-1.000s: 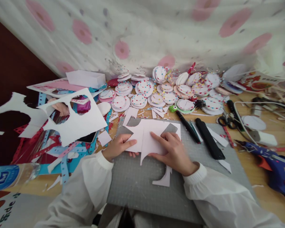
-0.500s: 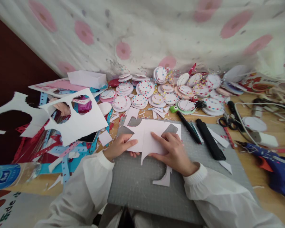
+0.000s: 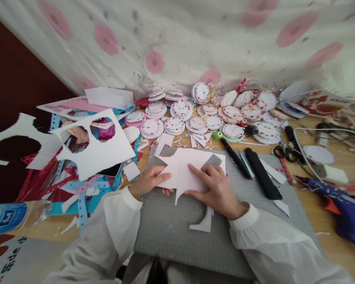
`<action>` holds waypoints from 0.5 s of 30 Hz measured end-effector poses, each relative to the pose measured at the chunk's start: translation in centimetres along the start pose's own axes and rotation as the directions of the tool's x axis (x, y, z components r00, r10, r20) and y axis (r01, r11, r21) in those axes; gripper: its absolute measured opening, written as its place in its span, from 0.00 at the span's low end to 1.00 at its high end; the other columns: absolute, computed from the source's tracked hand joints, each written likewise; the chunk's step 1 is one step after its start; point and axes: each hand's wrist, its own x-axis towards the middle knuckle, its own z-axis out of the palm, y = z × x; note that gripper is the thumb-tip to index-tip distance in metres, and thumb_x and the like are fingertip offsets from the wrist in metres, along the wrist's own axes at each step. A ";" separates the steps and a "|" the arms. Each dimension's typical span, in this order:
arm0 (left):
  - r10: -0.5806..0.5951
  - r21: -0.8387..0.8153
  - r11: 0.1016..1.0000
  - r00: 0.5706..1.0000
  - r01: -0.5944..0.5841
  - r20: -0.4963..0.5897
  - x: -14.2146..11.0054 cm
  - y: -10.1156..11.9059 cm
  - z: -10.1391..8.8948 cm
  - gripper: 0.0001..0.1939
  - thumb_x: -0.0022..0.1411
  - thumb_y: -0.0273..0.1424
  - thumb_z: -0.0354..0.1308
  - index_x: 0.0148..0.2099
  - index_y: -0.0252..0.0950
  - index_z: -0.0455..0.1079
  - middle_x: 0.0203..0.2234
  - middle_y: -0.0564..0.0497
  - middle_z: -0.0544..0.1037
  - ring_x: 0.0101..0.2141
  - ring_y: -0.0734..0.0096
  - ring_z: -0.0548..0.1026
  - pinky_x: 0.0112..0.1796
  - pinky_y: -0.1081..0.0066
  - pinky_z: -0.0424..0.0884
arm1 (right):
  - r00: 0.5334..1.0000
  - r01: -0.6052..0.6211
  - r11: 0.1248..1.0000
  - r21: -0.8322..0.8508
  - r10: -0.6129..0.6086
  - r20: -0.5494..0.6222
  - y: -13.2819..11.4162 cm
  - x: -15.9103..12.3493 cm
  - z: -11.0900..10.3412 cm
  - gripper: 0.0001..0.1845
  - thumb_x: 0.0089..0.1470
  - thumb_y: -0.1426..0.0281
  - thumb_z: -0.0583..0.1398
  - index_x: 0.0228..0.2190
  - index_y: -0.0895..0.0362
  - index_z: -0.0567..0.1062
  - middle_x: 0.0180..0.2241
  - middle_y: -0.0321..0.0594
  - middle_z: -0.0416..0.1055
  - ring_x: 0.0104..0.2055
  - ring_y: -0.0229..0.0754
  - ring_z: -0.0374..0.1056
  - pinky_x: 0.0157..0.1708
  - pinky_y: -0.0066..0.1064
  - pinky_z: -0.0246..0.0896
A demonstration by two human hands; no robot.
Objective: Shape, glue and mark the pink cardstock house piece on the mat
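Note:
Both hands hold a white sheet of paper (image 3: 182, 169) with curved cut-outs along its edges, over the grey cutting mat (image 3: 162, 232). My left hand (image 3: 150, 181) pinches its left side, thumb on top and fingertips showing below. My right hand (image 3: 215, 187) grips its right side, index finger and thumb lying on the surface. More of the cut paper reaches beyond the right hand, and a curved strip (image 3: 205, 223) hangs below it. A faint line runs down the sheet's middle. Where this sheet ends and other scraps begin is unclear.
Behind the mat stand several round white paper pieces with coloured beads (image 3: 174, 125). At right lie a black pen (image 3: 236, 158), a black case (image 3: 262, 173), scissors (image 3: 284, 152) and a blue glue gun (image 3: 337, 201). Cut-out white boards (image 3: 118, 146) and a plastic bottle (image 3: 10, 217) are at left.
The hands and the paper stay almost still. The whole view shifts very slightly.

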 end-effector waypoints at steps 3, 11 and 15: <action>-0.005 -0.045 0.999 1.000 0.006 0.010 -0.2 0.1 -0.2 0.18 0.57 0.42 0.63 0.32 0.30 0.71 0.23 0.45 0.81 0.21 0.70 0.77 0.22 0.75 0.71 | 1.000 -0.024 0.999 0.034 0.024 0.017 -0.4 0.0 -0.2 0.39 0.50 0.51 0.63 0.58 0.57 0.66 0.36 0.46 0.68 0.39 0.49 0.64 0.40 0.42 0.63; 0.109 -0.359 0.926 0.994 -0.113 -0.030 -0.1 -0.1 -1.3 0.30 0.59 0.54 0.53 0.37 0.31 0.78 0.27 0.42 0.82 0.28 0.58 0.80 0.31 0.64 0.75 | 0.991 -0.103 0.967 0.233 0.119 -0.056 0.0 0.3 -1.0 0.38 0.51 0.51 0.63 0.59 0.52 0.64 0.42 0.47 0.70 0.44 0.51 0.67 0.44 0.44 0.63; 0.182 -0.368 0.897 0.963 -0.246 -0.201 0.4 -0.3 -1.1 0.17 0.56 0.41 0.64 0.40 0.31 0.76 0.33 0.43 0.81 0.32 0.67 0.79 0.35 0.71 0.73 | 0.954 -0.137 0.767 0.627 0.273 -0.125 0.5 -0.1 -1.5 0.36 0.52 0.45 0.58 0.57 0.50 0.65 0.50 0.46 0.70 0.48 0.53 0.67 0.48 0.46 0.63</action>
